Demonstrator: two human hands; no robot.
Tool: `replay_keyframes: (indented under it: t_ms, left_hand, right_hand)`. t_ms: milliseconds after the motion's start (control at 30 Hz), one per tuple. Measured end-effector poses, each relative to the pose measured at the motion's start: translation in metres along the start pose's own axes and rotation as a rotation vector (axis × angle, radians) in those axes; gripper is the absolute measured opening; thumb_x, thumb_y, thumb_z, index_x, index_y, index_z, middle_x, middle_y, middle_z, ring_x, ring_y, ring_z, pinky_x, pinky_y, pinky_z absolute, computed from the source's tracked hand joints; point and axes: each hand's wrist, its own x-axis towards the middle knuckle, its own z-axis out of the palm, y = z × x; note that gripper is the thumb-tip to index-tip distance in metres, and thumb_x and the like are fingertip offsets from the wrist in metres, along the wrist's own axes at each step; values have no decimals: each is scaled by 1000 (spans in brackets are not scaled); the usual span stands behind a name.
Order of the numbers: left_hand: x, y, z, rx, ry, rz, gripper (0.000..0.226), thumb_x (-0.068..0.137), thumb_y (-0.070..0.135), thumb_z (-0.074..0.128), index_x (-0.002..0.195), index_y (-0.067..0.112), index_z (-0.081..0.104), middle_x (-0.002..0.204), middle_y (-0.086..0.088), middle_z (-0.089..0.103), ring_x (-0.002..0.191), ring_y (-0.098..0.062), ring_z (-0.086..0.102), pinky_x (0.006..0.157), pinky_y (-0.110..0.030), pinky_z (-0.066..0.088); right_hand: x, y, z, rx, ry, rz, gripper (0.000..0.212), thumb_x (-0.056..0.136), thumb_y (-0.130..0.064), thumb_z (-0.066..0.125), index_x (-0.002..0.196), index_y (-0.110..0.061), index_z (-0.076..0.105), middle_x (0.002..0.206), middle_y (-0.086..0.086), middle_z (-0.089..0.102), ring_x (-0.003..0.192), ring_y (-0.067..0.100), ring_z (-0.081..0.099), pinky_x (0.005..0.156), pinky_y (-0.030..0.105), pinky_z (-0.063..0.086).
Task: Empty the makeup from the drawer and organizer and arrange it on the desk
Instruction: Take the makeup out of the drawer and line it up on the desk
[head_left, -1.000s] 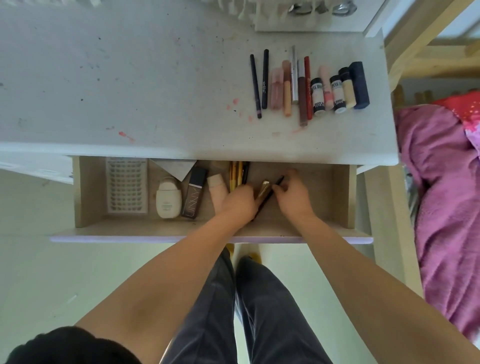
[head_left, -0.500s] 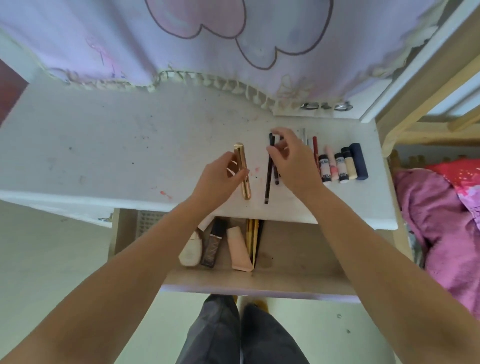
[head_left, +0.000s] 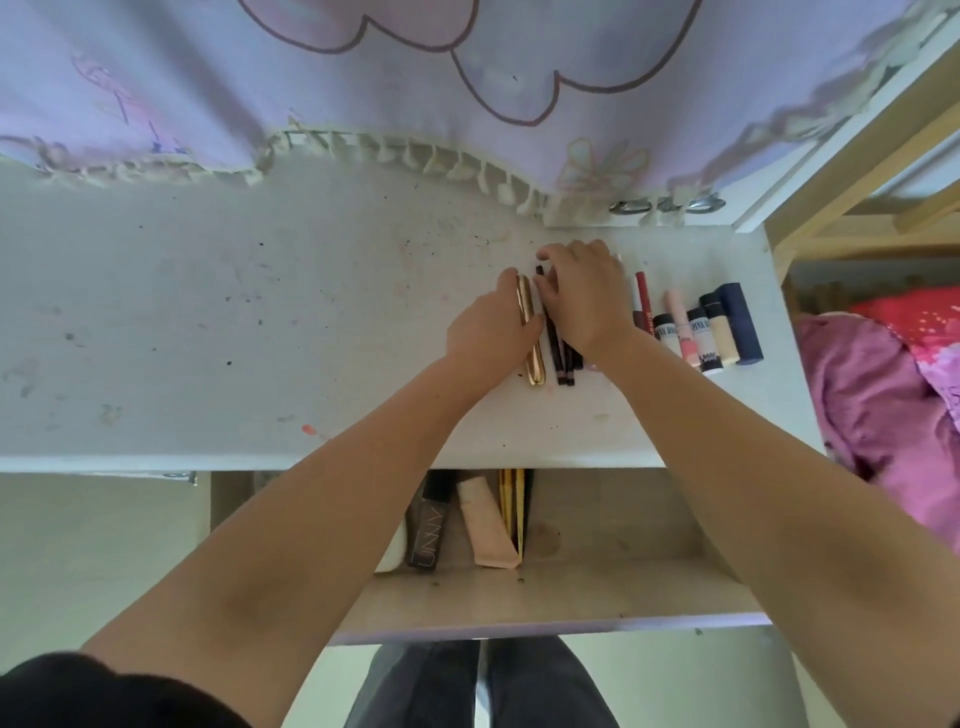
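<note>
White worktop (head_left: 218, 322) with a speckled, stained surface; a small orange mark sits near its front edge, left of the hands. Behind the hands, a lilac fabric curtain (head_left: 363, 78) printed with outlined cloud and flower shapes hangs to the worktop, its lower hem trimmed in cream tassels (head_left: 415, 156). Right of the hands, a pale wooden bed frame (head_left: 852, 171) rises beside the worktop; a pink blanket (head_left: 878, 405) and red patterned cloth (head_left: 930, 317) lie on the bed. Pale, greenish-white floor (head_left: 93, 561) shows below the worktop. Soft, even daylight; shadows faint.
</note>
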Motion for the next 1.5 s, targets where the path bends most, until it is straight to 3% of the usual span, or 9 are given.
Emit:
replay_keyframes:
  t_ms: [100,200,333,500,600,800,1267,1400,1500]
  left_hand:
    - [-10,-2,-4,-45,-21,23,52,94,28,50,140,17,28,78,-4,60,70,-21,61,64,-36,51]
    - [-53,-11,-9,-123,24,86,34,96,26,47,130,19,40,74,5,55,66,-11,57,64,-24,48]
    - [-147,-42,25,-71,-188,186,16,97,22,45,106,18,57,80,9,57,71,-7,54,68,-25,47]
    - [-167,-87,96,184,-320,165,40,95,20,43,134,12,48,128,-8,51,119,-24,46,96,-35,42]
    - [-141,-84,116,283,-235,67,48,92,16,45,139,9,37,136,-13,43,121,-30,43,91,-40,45]
    - [-124,-72,140,470,-140,-146,39,97,24,43,130,4,37,126,-16,51,109,-31,54,76,-35,43]
    - [-128,-70,162,563,-177,-283,33,94,26,47,121,8,53,123,-13,52,110,-28,52,92,-39,39]
    - [-126,-63,161,546,-204,-331,33,93,30,46,117,10,57,123,-12,51,111,-27,51,93,-39,38]
    - [-125,-60,157,512,-223,-355,31,93,30,46,116,11,58,123,-11,52,110,-26,52,91,-37,39]
  right_hand:
    - [-19,-2,-12,110,138,7,28,95,-18,46,120,-12,58,109,9,64,108,28,52,89,38,41]
    - [-73,-8,-28,317,196,-120,24,94,-15,47,109,-8,64,91,7,67,85,14,58,74,25,47]
    - [-178,-7,-9,388,-200,-146,24,94,-19,47,109,-14,66,100,1,70,87,10,63,79,20,46]
    - [-214,8,47,346,-635,145,43,98,-17,41,141,-16,37,120,14,58,94,30,60,77,35,46]
    - [-200,2,69,385,-568,233,53,95,-9,42,146,-12,26,131,21,46,96,40,58,79,42,49]
    - [-191,-13,105,390,-505,470,32,97,-22,44,120,-1,47,117,20,57,101,36,57,70,31,39]
    - [-199,6,95,404,-503,559,29,93,-24,50,110,-1,52,107,19,60,96,33,58,65,28,35]
    - [-199,17,76,542,-537,666,31,93,-22,48,111,3,54,84,13,60,74,25,60,66,30,43]
    - [-207,16,60,770,-613,805,30,94,-18,48,116,3,53,65,6,58,48,10,52,47,20,43]
